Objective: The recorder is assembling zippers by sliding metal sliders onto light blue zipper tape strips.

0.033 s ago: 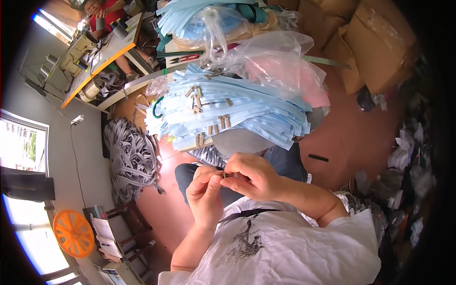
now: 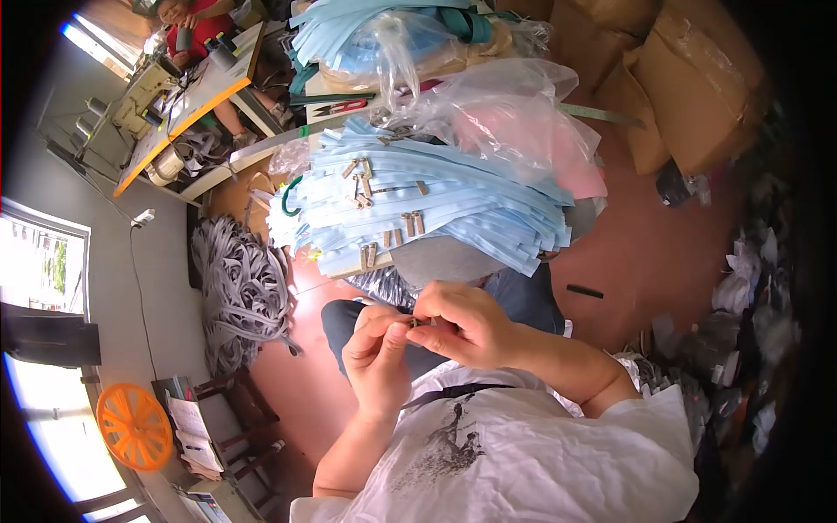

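Above my lap, my left hand (image 2: 380,356) and my right hand (image 2: 464,324) meet with fingertips pinched together. Both are closed on a small brassy metal piece (image 2: 414,323). Fingers cover most of it, so I cannot make out its exact kind. Beyond my knees lies a thick, fanned pile of light-blue flat fabric strips (image 2: 488,205). Several small tan-metal rectangular pieces (image 2: 417,224) rest on these strips, some in pairs and some in a loose cluster. Neither hand touches the pile.
Clear plastic bags (image 2: 514,96) and a pair of red-handled scissors (image 2: 349,105) lie behind the pile. Grey strips (image 2: 244,292) are heaped on the floor at left. Cardboard boxes (image 2: 689,87) stand at far right. Another person (image 2: 205,26) sits by a sewing table (image 2: 187,122).
My hands and the metal piece keep the same place and grip. The other person's head has dipped slightly.
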{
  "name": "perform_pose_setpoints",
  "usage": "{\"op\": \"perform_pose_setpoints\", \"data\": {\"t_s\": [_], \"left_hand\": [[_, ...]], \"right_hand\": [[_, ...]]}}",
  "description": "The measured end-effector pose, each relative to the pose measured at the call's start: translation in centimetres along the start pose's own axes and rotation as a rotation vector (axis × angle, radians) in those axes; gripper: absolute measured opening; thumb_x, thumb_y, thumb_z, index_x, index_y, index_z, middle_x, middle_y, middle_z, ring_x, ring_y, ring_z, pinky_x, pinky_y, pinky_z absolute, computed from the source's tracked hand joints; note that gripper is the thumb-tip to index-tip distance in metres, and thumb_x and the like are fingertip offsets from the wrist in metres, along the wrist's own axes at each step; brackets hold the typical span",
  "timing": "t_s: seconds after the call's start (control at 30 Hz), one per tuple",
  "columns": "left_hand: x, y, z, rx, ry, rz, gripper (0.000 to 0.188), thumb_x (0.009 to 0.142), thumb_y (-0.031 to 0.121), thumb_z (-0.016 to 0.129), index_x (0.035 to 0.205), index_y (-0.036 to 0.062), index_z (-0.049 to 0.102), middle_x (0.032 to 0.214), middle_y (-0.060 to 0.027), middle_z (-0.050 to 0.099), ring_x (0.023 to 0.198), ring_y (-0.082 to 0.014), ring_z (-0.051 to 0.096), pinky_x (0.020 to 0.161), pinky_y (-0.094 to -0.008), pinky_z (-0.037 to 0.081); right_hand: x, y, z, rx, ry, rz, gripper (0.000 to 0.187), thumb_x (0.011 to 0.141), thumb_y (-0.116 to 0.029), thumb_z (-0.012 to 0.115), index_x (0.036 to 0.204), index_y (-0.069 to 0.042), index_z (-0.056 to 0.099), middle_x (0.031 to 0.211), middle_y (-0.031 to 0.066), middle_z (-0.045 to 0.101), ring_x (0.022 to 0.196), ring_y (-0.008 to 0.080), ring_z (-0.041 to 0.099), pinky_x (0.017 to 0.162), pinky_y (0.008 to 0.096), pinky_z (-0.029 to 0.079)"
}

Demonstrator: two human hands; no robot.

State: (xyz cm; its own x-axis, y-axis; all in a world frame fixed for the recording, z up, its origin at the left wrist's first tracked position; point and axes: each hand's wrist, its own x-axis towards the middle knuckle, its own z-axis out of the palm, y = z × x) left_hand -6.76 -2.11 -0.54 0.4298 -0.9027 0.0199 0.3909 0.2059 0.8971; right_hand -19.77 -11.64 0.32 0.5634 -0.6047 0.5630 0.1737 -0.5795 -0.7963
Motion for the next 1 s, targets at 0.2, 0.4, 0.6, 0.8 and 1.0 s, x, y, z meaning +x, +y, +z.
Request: {"op": "perform_pose_setpoints", "data": {"t_s": [0.2,0.4,0.6,0.8,1.0], "left_hand": [[-0.4,-0.5,0.5,0.006,0.006,0.016,0.007,0.09,0.003,0.065,0.094,-0.0017,0.069,0.094,-0.005,0.057,0.086,-0.0129,0.054,0.078,-0.0238,0.042],[-0.3,0.0,0.8,0.113,-0.035,0.119,0.009,0.088,0.003,0.068,0.096,-0.0003,0.07,0.094,-0.0047,0.057,0.085,-0.0123,0.054,0.074,-0.024,0.043],[-0.5,-0.1,0.5,0.285,-0.047,0.227,0.007,0.089,0.003,0.068,0.094,-0.001,0.069,0.096,-0.0051,0.057,0.085,-0.0131,0.054,0.076,-0.0243,0.043],[-1.0,-0.6,1.2,-0.131,0.089,0.02,0.009,0.094,0.006,0.061,0.093,-0.0017,0.064,0.098,-0.006,0.055,0.089,-0.0137,0.052,0.082,-0.0258,0.042],[-1.4,-0.1,0.8,-0.196,-0.069,0.12,0.012,0.096,0.013,0.059,0.095,0.0014,0.062,0.098,-0.0075,0.055,0.089,-0.0199,0.053,0.081,-0.0324,0.043]], "right_hand": [[-0.4,0.4,-0.9,0.087,-0.125,0.046,0.019,0.086,-0.014,0.072,0.088,-0.001,0.058,0.078,0.0075,0.056,0.057,0.0163,0.046,0.051,0.0297,0.037],[-1.0,-0.3,-0.7,0.214,-0.054,0.263,0.02,0.087,-0.017,0.072,0.092,-0.002,0.06,0.081,0.0081,0.059,0.06,0.0175,0.05,0.053,0.0285,0.039],[-0.8,-0.4,0.1,0.039,0.03,0.019,0.016,0.085,-0.011,0.073,0.091,-0.002,0.061,0.081,0.0064,0.059,0.059,0.0164,0.052,0.052,0.0286,0.04],[0.0,-0.5,0.1,-0.135,-0.029,-0.062,0.02,0.082,-0.01,0.074,0.094,-0.003,0.06,0.084,0.0094,0.062,0.069,0.025,0.063,0.058,0.0344,0.05],[-0.4,-1.6,1.0,-0.063,0.075,-0.157,0.027,0.076,-0.009,0.08,0.094,-0.005,0.059,0.081,0.0072,0.063,0.066,0.0238,0.065,0.054,0.032,0.051]]}}
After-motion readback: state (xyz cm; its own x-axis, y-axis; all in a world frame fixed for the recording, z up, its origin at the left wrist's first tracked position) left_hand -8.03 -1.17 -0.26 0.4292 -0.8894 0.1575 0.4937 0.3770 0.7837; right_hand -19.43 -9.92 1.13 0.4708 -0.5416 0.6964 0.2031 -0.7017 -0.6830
